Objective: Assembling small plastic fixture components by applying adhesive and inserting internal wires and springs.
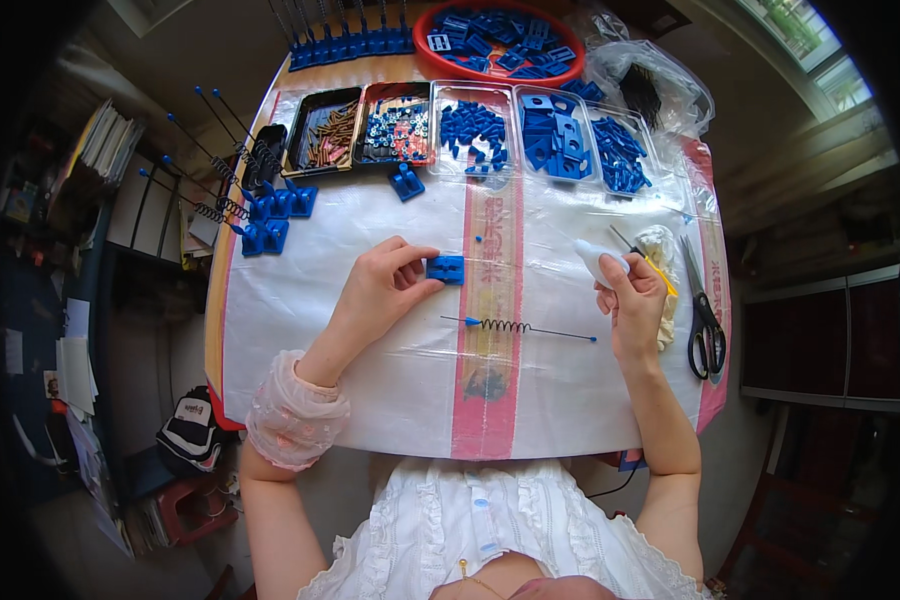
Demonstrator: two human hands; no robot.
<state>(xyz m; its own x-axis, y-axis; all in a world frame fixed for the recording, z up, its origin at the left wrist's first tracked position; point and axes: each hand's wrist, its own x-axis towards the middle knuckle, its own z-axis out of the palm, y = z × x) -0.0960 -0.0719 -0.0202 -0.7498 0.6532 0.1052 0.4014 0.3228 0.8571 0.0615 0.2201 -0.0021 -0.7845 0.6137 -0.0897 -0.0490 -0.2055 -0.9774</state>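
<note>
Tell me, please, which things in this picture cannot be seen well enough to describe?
- Head view: the white object in the right hand is half covered by the fingers; its kind is unclear.
- Head view: the small parts in the two black trays are too small to identify.
- Head view: the red bowl is cut off by the top edge.

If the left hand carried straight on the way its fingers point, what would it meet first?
The left hand points rightward and already holds a small blue plastic block. Beyond it, probably the white squeeze bottle in the right hand; depth is unclear.
</note>
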